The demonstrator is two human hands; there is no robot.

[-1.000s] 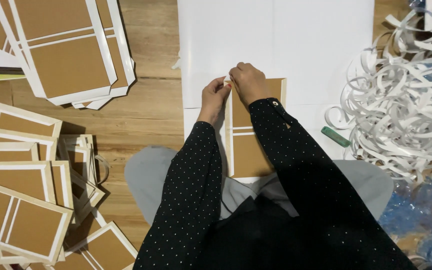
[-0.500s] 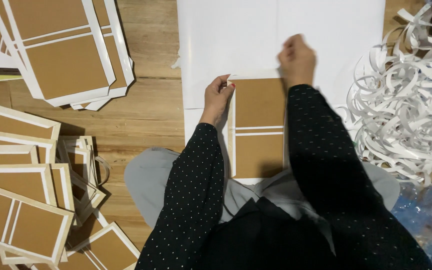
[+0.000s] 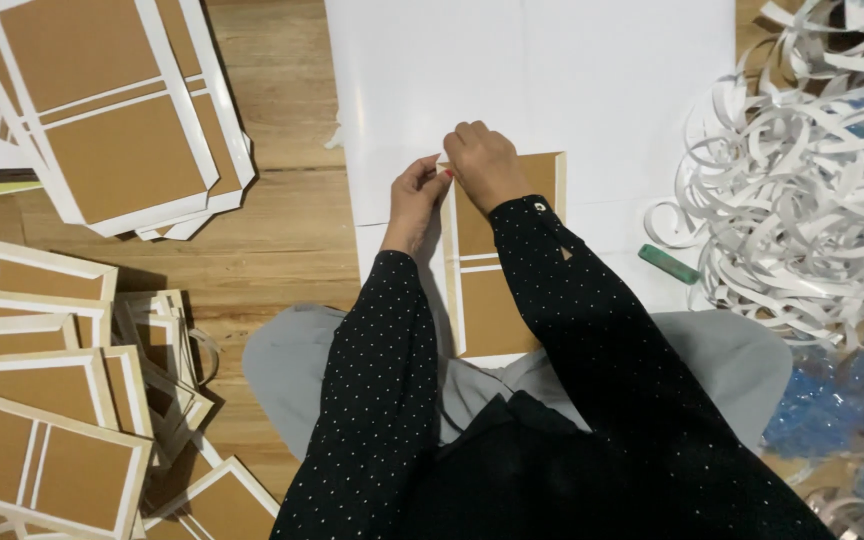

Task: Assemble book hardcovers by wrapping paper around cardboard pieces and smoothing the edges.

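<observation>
Head view: both hands meet at the top left corner of a brown card [image 3: 497, 270] lying on white paper [image 3: 552, 90]; the left hand [image 3: 414, 200] presses beside it, the right hand [image 3: 487, 165] pinches its white edge strip, which could tear if pulled unevenly.

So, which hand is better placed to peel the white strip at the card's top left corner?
Probably the right hand: its fingers already rest on that corner of the brown card, while the left hand lies beside its edge.
</observation>
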